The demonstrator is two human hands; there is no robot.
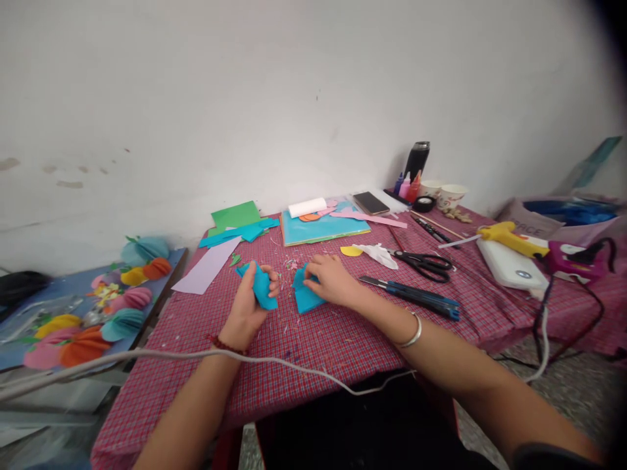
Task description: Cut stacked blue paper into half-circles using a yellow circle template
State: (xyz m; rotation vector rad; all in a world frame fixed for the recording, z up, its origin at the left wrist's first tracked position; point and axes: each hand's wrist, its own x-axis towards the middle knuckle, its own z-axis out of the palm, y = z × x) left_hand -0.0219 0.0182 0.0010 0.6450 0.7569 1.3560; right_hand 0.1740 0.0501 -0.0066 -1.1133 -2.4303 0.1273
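My left hand point(247, 307) is closed around a folded piece of teal paper point(260, 285), held just above the red checked tablecloth point(313, 339). My right hand point(330, 279) rests on the cloth, fingers pinched on a second folded teal paper piece point(304, 298) that lies flat. The two pieces are a short gap apart, with small paper scraps scattered between and around them.
Black scissors point(425, 263) and a blue utility knife point(416, 295) lie right of my right hand. Coloured paper sheets point(321, 225), a yellow glue gun point(512, 238), cups and bottles sit further back. A white cable point(206, 356) crosses my forearms. Paper flowers point(98, 313) cover a low board at left.
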